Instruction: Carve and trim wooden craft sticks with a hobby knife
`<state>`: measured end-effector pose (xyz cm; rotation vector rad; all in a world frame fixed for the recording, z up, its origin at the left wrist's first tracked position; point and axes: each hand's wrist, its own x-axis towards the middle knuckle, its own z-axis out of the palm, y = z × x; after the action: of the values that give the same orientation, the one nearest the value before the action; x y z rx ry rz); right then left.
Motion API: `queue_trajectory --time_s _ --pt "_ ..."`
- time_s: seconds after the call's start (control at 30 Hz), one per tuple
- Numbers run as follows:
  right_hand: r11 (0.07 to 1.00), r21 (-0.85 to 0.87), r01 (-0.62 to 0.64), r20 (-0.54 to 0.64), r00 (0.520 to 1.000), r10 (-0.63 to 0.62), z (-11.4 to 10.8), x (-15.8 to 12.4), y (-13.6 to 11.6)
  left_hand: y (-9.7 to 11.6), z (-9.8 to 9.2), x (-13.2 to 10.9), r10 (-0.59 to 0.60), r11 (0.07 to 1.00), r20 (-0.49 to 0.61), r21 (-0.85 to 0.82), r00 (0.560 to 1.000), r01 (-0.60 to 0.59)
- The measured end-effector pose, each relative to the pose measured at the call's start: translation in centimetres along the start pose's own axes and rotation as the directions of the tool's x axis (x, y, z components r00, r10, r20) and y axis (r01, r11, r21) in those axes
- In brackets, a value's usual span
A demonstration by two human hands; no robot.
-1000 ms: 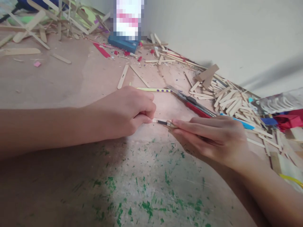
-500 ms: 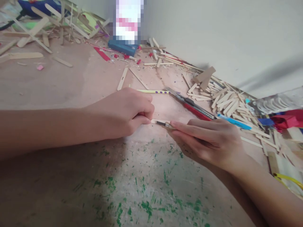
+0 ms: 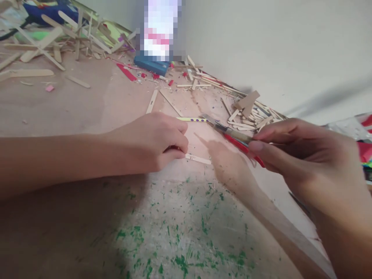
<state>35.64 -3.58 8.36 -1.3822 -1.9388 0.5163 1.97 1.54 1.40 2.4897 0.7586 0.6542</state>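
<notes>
My left hand (image 3: 162, 141) rests on the table, its fingers closed around one end of a flat wooden craft stick (image 3: 202, 159). The stick's free end points right and bears small marks near my fingertips. My right hand (image 3: 302, 151) is raised at the right, pinching a slim craft knife (image 3: 236, 134) with a pale handle; its tip points up and left, away from the stick. Below and partly behind it lies a red utility knife (image 3: 236, 144). A yellow stick with purple dots (image 3: 194, 119) lies just beyond my left hand.
Loose craft sticks (image 3: 255, 118) are heaped by the wall at right. A structure of joined sticks (image 3: 77, 33) stands at back left. A blurred-out screen (image 3: 158, 27) rests on a blue block (image 3: 151, 65). Red scraps (image 3: 126, 72) and green paint marks dot the table.
My right hand has lifted the craft knife off the stick and drawn back to the right, now covering part of the stick heap. My left hand has stayed on the craft stick.
</notes>
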Motion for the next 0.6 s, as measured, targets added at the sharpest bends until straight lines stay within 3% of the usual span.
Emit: queue_trajectory --time_s 0.17,0.27,0.37,0.47,0.53,0.6 --pt "0.993 0.051 -0.108 -0.026 0.994 0.11 -0.4 -0.2 -2.3 2.1 -0.1 -0.4 -0.214 0.951 0.035 -0.221 0.976 0.217" --pt "0.999 0.021 -0.025 -0.082 0.996 0.027 0.0 -0.6 -3.2 2.5 -1.1 -0.1 -0.26 0.919 0.041 -0.296 0.965 0.26" --pt "1.0 -0.021 0.006 -0.157 0.988 -0.009 1.0 -1.0 -3.3 1.5 -1.7 0.1 -0.155 0.956 0.012 -0.252 0.988 0.153" --pt "0.999 -0.03 -0.027 -0.215 0.976 0.02 2.3 -1.3 -3.0 0.4 -1.4 -0.4 0.033 0.983 0.002 -0.183 0.999 -0.032" --pt "1.0 -0.016 0.005 -0.246 0.969 -0.008 3.1 -1.5 -2.8 0.4 -0.7 -1.0 0.132 0.989 0.019 -0.07 0.991 -0.131" --pt "0.999 -0.013 0.031 -0.272 0.962 -0.033 3.7 -1.6 -2.7 1.5 0.0 -1.8 0.148 0.987 0.06 0.048 0.987 -0.151"
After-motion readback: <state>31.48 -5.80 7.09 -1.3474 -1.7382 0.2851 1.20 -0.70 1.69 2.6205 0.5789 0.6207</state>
